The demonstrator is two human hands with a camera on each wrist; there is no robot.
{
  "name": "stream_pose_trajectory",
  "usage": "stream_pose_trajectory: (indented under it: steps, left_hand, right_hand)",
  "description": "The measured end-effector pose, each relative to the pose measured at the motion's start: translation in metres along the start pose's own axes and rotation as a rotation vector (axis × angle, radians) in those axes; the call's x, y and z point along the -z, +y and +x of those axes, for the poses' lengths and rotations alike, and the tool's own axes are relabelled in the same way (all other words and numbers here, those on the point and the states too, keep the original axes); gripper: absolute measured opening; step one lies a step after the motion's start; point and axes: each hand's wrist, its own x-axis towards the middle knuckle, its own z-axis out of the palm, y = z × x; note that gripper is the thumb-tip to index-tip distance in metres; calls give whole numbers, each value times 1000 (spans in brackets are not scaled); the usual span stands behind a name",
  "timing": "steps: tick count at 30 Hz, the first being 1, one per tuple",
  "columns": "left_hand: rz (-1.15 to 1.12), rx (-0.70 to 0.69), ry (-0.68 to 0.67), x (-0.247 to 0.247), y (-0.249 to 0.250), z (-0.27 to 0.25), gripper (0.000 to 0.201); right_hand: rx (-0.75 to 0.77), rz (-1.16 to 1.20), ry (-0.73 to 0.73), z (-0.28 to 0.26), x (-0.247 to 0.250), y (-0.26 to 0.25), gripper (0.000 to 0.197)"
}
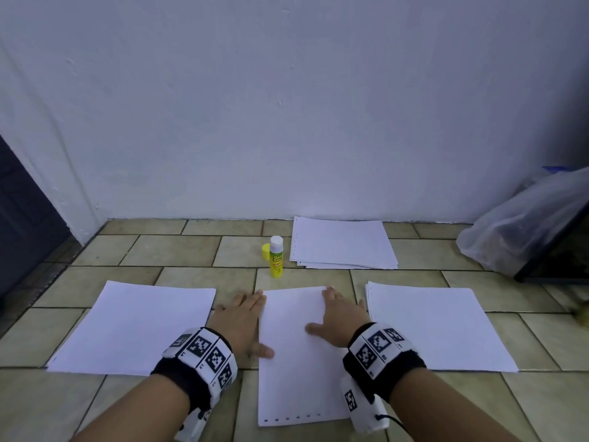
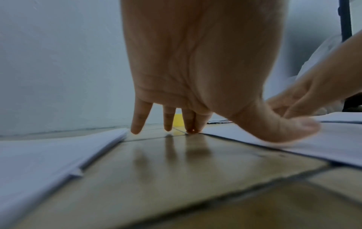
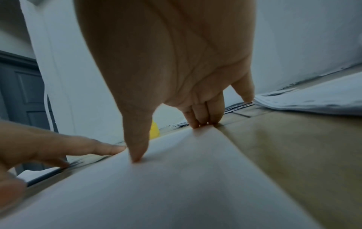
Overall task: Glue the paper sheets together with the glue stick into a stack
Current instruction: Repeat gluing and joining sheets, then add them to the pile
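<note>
The middle sheet (image 1: 296, 355) lies flat on the tiled floor (image 1: 172, 250) at lower centre of the head view, its punched edge nearest the camera. It looks thin, light and limp; it would likely slide easily on the glossy tile and crease if pinched hard, so flat fingers on top or a lift at a corner seem the best hold.

The left hand (image 1: 239, 323) lies spread with straight fingers along the sheet's left edge, thumb on the paper, holding nothing. The right hand (image 1: 338, 317) lies flat and spread on the sheet's upper right part, also holding nothing.

I count four lots of paper: this sheet, the left sheet (image 1: 134, 327), the right pile (image 1: 436, 327) showing several edges, and the far pile (image 1: 342, 242) by the wall. One glue stick (image 1: 276, 257) stands uncapped just above the middle sheet, its one yellow cap (image 1: 265, 251) beside it.
</note>
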Motion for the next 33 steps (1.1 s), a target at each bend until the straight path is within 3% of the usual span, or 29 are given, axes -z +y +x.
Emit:
stream_pose_trajectory:
  steps: [4, 8, 12, 15, 19, 22, 26, 30, 33]
  left_hand:
    - [25, -11, 51, 13, -3, -2, 81]
    - [116, -63, 222, 20, 10, -5, 54]
    - [41, -305, 198, 1, 11, -7, 58]
    - [37, -252, 190, 2, 7, -13, 48]
    - [-6, -161, 178, 7, 3, -20, 35]
    - [-53, -108, 182, 7, -2, -21, 40]
    - [-38, -56, 178, 5, -11, -19, 72]
    - [29, -24, 93, 4, -11, -15, 85]
    - [17, -17, 72, 3, -11, -11, 87]
  right_hand:
    - [15, -158, -15, 0, 4, -10, 102]
    - [47, -285, 57, -3, 4, -22, 87]
    - [80, -314, 124, -9, -1, -34, 63]
    - [114, -329, 135, -13, -5, -44, 40]
    - [150, -275, 121, -17, -13, -65, 54]
    - [169, -266, 94, -16, -17, -77, 55]
    - [203, -226, 53, -13, -14, -83, 47]
    - [233, -165, -36, -3, -12, -86, 74]
    - [355, -146, -68, 1, -12, -88, 86]
